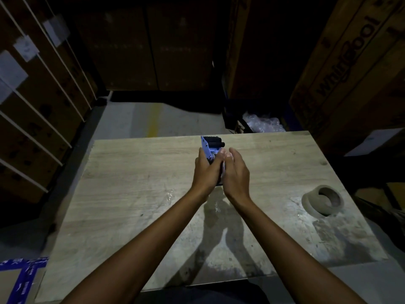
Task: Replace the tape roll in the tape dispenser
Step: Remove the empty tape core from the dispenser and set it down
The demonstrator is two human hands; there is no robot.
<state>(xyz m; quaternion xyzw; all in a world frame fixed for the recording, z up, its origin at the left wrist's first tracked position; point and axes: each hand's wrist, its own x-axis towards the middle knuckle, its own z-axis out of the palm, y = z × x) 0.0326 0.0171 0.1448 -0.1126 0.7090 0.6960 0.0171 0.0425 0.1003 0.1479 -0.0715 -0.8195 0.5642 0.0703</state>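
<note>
A blue tape dispenser (209, 147) with a black roller at its far end is held above the middle of the wooden table (131, 183). My left hand (206, 170) grips its left side. My right hand (235, 170) presses against its right side, fingers curled on something pale that looks like a tape roll, mostly hidden between my hands. A brown cardboard ring, an emptied tape core (323, 200), lies on the table at the right, far from both hands.
Large cardboard boxes (355, 62) stand behind and to the right of the table; strapped boxes (37, 95) line the left. Crumpled clear plastic (263, 123) lies beyond the far edge. A box with blue tape (24, 279) sits at the lower left.
</note>
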